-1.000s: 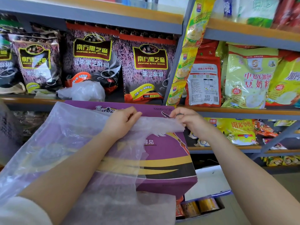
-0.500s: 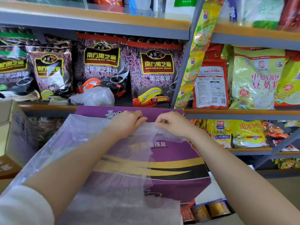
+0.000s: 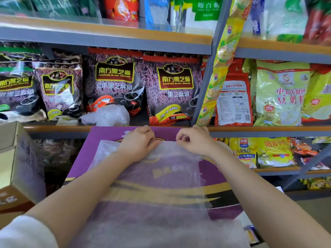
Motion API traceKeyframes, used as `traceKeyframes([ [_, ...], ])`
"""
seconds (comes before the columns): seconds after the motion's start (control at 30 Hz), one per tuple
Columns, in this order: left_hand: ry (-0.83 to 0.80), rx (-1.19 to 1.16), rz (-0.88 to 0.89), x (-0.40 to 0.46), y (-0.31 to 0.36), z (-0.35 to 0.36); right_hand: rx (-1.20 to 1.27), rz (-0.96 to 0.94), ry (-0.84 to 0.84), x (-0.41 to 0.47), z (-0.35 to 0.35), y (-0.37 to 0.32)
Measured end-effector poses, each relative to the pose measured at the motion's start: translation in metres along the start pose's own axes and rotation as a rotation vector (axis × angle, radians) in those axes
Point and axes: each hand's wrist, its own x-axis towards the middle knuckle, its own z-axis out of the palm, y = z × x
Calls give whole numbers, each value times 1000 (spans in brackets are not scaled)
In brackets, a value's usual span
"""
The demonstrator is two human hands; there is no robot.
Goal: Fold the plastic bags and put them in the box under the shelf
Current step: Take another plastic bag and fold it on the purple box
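Now plastic bag [image 3: 154, 194] flat on purple box [image 3: 211, 169], shop shelf [image 3: 107, 35] behind.

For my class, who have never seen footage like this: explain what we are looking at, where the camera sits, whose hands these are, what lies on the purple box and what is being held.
There is no machine here. A camera worn on a person's head looks forward and down, so both forearms reach in from the bottom edge. The left hand and right hand pinch the far edge of a thin, see-through plastic bag. The bag lies spread flat over a purple box, which serves as the work surface. Behind stand shop shelves with food packets. A second, crumpled plastic bag sits on the shelf just beyond the box. At the left edge is a cardboard box.
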Motion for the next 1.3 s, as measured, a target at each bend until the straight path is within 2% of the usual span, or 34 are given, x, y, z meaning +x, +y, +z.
traceKeyframes([
  [0.17,19,17,10,-3,-2,5,99,-86,-122,-8,1,3],
  [0.4,73,-1,66,-5,-10,10,-106,-20,-107,-30,-11,46],
  [0.53,7,2,10,-3,-6,10,-160,176,40,-41,-14,70],
  [0.63,-86,120,-41,1,-1,6,-347,261,127,-40,-5,59],
  [0.7,-95,195,-82,5,-3,3,-332,258,213,-33,1,44],
  [0.77,-54,213,-124,7,-9,-4,-227,146,272,-24,7,20],
  [0.87,13,235,-96,10,-19,-13,-65,-97,166,-6,15,-32],
  [0.97,-51,177,-54,10,-23,-17,-98,-192,6,12,33,-73],
  [1.03,-98,155,-49,6,-29,-17,-111,-149,-82,21,45,-82],
  [1.13,-71,219,-37,0,-37,-13,-146,-20,-197,23,57,-70],
  [1.3,-72,238,-20,-5,-36,-9,-185,132,-269,6,49,-34],
])
